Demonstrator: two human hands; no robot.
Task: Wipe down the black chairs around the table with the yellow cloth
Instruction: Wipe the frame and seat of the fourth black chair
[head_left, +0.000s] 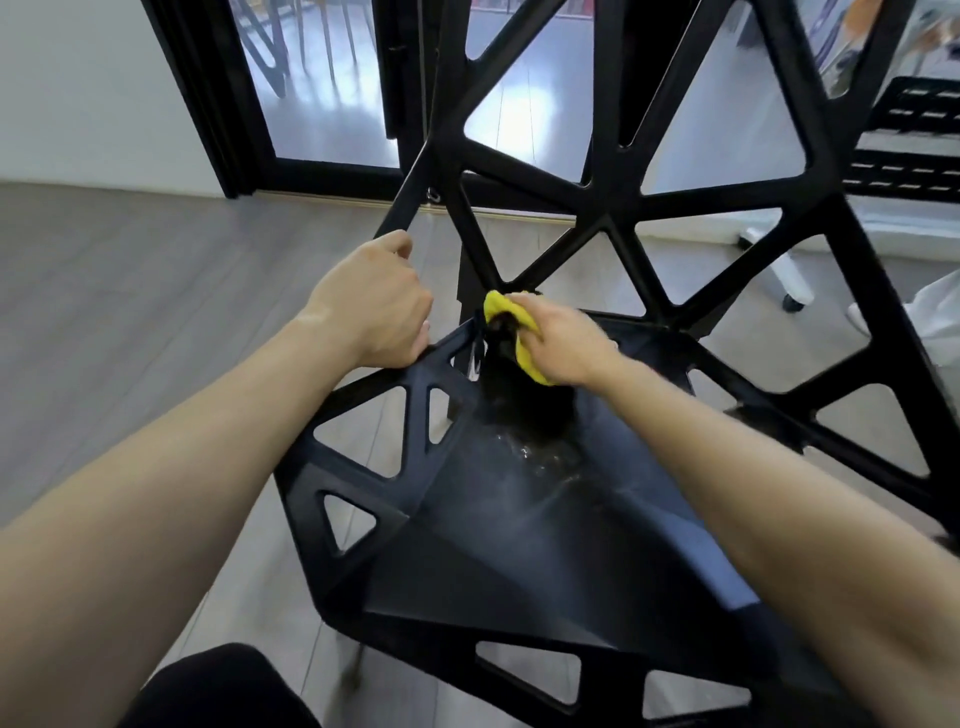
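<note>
Black chair (519, 545): angular, triangle cutouts in seat & back, wet smear mid-seat. Right hand (563, 343) w/ fingers curled round bunched yellow cloth (501, 306), pressed at seat-back corner. Left hand (376, 301) grips chair's left edge, fingers wrapped.

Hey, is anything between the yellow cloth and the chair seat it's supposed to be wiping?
Nothing visible. The right hand holds the yellow cloth at the back of the black chair seat, by the backrest. The left hand grips the chair's side edge, off the cloth's path.
</note>
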